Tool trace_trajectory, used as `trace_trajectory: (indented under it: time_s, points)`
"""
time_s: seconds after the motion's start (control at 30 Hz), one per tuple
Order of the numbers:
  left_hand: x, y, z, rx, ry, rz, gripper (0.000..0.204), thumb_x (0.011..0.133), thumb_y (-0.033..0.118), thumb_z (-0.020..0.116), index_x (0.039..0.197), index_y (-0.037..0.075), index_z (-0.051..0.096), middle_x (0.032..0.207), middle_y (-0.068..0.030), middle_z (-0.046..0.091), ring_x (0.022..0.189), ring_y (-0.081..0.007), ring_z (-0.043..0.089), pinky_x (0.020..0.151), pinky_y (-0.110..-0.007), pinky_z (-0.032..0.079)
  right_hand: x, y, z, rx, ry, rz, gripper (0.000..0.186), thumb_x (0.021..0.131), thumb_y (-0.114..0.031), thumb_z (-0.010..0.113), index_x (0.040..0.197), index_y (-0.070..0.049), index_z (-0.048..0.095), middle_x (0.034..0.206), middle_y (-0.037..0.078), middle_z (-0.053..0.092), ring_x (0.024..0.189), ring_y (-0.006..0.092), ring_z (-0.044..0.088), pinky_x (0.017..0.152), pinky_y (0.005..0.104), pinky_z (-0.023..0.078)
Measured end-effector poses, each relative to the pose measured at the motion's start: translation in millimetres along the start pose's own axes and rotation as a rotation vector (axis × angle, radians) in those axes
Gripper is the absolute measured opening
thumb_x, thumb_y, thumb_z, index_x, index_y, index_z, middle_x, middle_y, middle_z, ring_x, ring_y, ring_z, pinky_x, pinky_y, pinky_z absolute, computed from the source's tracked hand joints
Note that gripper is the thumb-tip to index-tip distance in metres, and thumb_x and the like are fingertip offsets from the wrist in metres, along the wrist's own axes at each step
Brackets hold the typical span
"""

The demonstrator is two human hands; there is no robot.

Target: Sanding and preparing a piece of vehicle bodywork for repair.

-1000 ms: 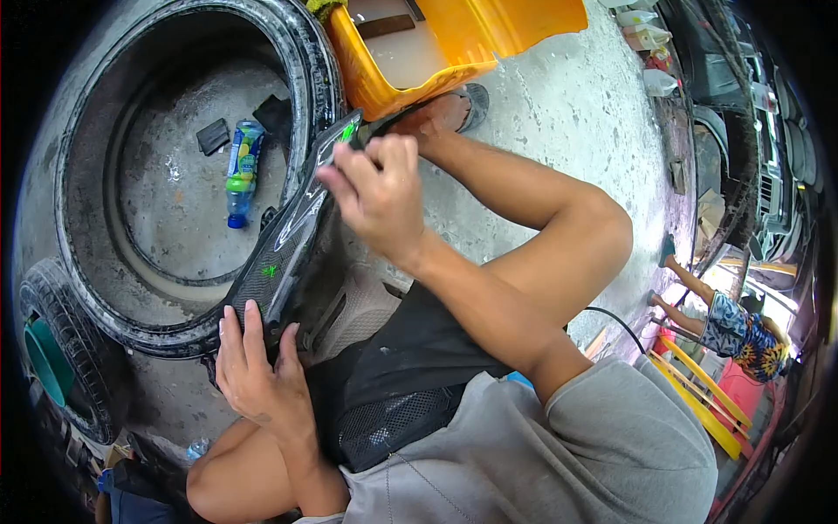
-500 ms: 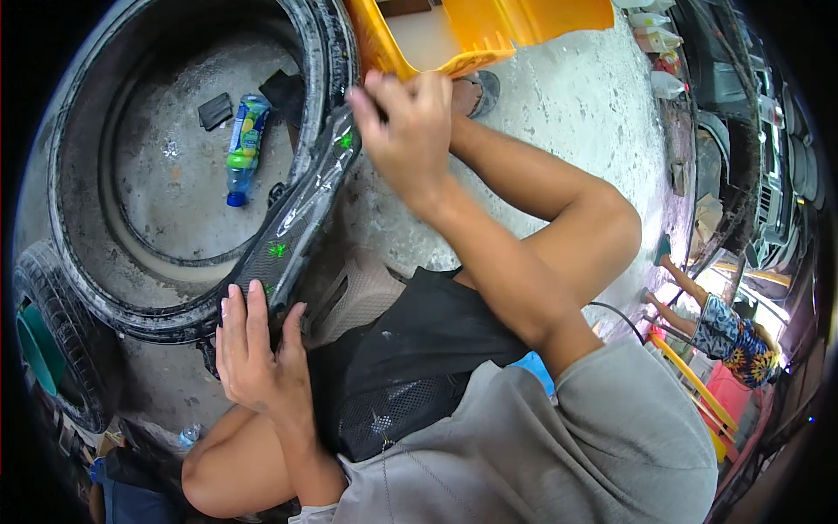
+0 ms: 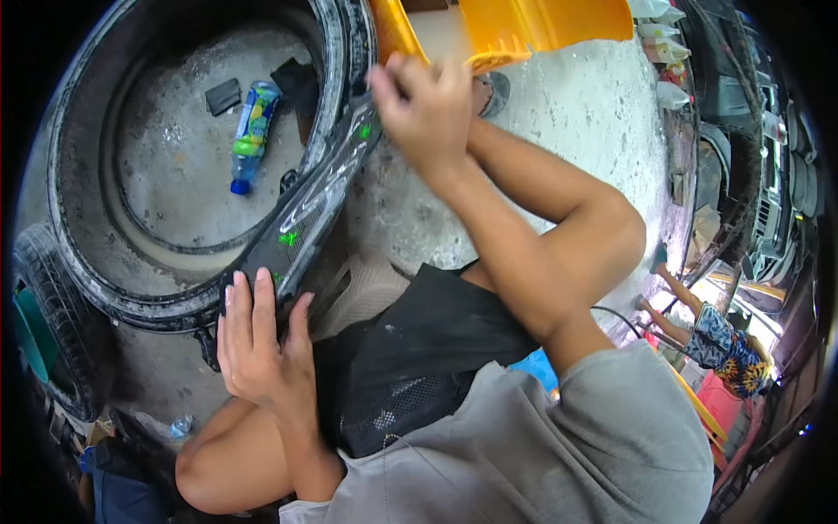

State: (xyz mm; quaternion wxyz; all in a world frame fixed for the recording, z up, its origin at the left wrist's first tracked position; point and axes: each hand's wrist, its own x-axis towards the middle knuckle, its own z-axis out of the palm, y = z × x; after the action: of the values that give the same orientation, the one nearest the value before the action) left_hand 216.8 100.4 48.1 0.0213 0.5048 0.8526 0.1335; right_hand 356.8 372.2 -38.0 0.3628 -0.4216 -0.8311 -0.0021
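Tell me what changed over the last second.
The right hand moved away from the body, up along the dark glossy piece to its far end, near the yellow container; contact there is unclear. The left hand stayed on the near end, and the bottle stayed inside the tire ring.

Right grip [image 3: 428, 113] farther up panel [image 3: 304, 210]

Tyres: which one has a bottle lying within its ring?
The large tyre, nearer the left hand: a blue-capped bottle lies inside its ring, while the smaller tyre at far left has a green object in its opening.
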Motion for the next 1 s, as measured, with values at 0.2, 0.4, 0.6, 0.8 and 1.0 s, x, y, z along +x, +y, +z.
trace_trajectory:
  time_s: [0.2, 0.4, 0.6, 0.8, 1.0]
  points:
    - [1.1, -1.8, 5.1, -0.026, 0.016, 0.007, 0.056, 0.078, 0.037, 0.091, 0.129, 0.018, 0.077, 0.135, -0.0086, 0.074, 0.12, -0.028, 0.072, 0.101, -0.045, 0.055, -32.5, -36.7, -20.2, 0.081, -0.086, -0.103, 0.025, 0.083, -0.032, 0.086, 0.093, -0.014, 0.074, 0.089, 0.013, 0.053, 0.085, 0.0333, 0.056, 0.062, 0.0442, 0.049]
    - [12.9, -9.2, -17.9, -0.057, -0.083, -0.05, 0.067, 0.077, 0.037, 0.091, 0.136, 0.013, 0.072, 0.137, -0.0116, 0.072, 0.124, -0.0297, 0.07, 0.105, -0.046, 0.053, 94.3, 85.5, 49.6, -0.206, 0.105, 0.117, 0.038, 0.089, -0.041, 0.074, 0.098, -0.004, 0.077, 0.103, 0.023, 0.077, 0.093, 0.0419, 0.073, 0.08, 0.0539, 0.057]
    - [42.9, -5.5, -13.6, 0.127, -0.512, -0.008, 0.109, 0.068, 0.037, 0.095, 0.161, 0.01, 0.044, 0.162, -0.0229, 0.048, 0.149, -0.0357, 0.048, 0.124, -0.064, 0.027, 114.8, 233.3, 125.7, -0.4, -1.232, -0.181, 0.032, 0.087, -0.034, 0.08, 0.104, -0.007, 0.08, 0.105, 0.018, 0.079, 0.1, 0.0364, 0.075, 0.082, 0.0467, 0.06]
    - [53.8, -5.3, -28.7, 0.11, -0.605, 0.05, 0.112, 0.069, 0.034, 0.093, 0.163, 0.006, 0.041, 0.139, -0.0209, 0.062, 0.13, -0.038, 0.058, 0.121, -0.06, 0.033, 102.9, 219.9, 150.3, -0.672, -1.517, -0.165, 0.039, 0.083, -0.028, 0.087, 0.119, -0.018, 0.08, 0.124, 0.01, 0.078, 0.117, 0.0307, 0.073, 0.096, 0.0438, 0.059]
    - [43.2, -29.3, -55.5, 0.084, -0.465, 0.142, 0.111, 0.06, 0.027, 0.092, 0.158, 0.001, 0.047, 0.128, -0.0188, 0.063, 0.121, -0.0393, 0.06, 0.114, -0.053, 0.039, 128.0, 203.1, 132.5, 0.017, -0.84, 0.123, 0.049, 0.086, -0.049, 0.083, 0.109, -0.007, 0.08, 0.098, 0.015, 0.079, 0.087, 0.0296, 0.074, 0.079, 0.0436, 0.057]
